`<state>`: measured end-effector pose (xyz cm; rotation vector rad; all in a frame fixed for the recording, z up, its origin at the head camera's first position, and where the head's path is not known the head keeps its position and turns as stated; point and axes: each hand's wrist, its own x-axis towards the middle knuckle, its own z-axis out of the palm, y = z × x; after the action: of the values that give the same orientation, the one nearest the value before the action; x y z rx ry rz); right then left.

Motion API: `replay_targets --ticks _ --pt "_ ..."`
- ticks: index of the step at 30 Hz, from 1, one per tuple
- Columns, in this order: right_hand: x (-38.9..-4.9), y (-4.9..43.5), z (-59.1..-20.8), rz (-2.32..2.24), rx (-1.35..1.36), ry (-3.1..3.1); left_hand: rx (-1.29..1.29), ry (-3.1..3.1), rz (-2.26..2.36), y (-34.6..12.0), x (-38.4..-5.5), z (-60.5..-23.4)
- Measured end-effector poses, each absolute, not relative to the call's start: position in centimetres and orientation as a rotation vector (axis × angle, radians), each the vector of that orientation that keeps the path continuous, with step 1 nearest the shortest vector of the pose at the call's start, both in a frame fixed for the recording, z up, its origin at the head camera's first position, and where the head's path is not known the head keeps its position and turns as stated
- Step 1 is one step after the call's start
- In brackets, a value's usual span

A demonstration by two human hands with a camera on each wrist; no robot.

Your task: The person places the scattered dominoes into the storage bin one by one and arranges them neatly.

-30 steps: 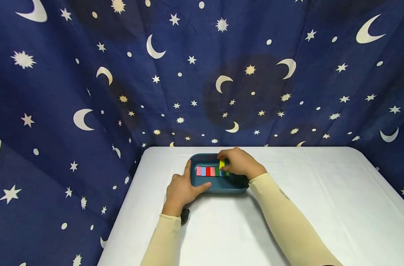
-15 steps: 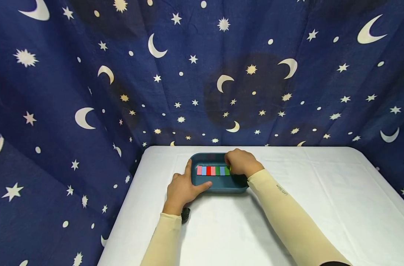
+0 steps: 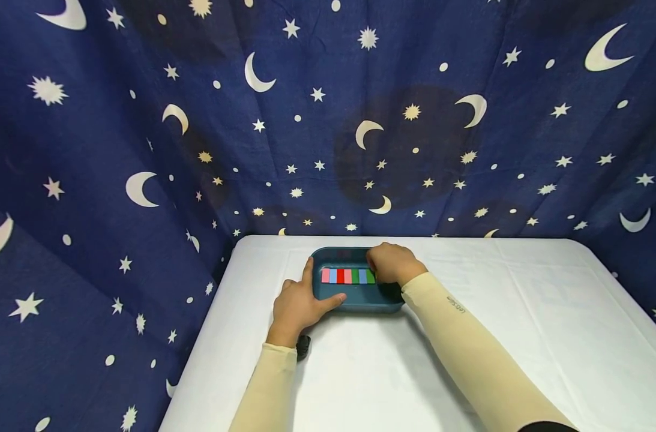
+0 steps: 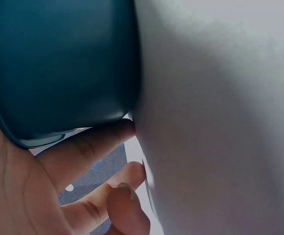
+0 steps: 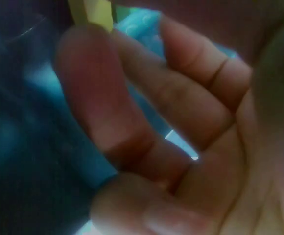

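Note:
A dark teal tray [image 3: 355,308] stands on the table near its far edge. Inside it, a straight row of small coloured tiles [image 3: 347,276] runs left to right: pink, light blue, red, green and others, laid edge to edge. My left hand [image 3: 297,306] rests against the tray's left corner, index finger stretched along the side and thumb over the front rim. At the row's right end, my right hand [image 3: 394,264] reaches into the tray and pinches a yellow tile [image 5: 99,13]. Most of that tile is hidden behind the fingers in the head view.
A white cloth covers the table [image 3: 355,372]. Dark blue curtain [image 3: 306,120] with moons and stars hangs close behind it and along the left. A small black device [image 3: 303,347] sits at the left wrist.
My right hand has shifted slightly right and lower, carrying the yellow tile from above the row to its right end. The left hand keeps its place on the tray.

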<state>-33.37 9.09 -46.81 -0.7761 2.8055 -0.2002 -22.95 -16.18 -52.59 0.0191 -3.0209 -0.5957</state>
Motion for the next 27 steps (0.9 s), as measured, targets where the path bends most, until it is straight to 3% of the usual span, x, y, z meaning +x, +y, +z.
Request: replay_targets --ticks 27 --pt "-32.91 8.14 -46.95 -0.136 -0.767 2.804 0.032 -3.026 -0.603 -16.08 -22.94 -52.42"
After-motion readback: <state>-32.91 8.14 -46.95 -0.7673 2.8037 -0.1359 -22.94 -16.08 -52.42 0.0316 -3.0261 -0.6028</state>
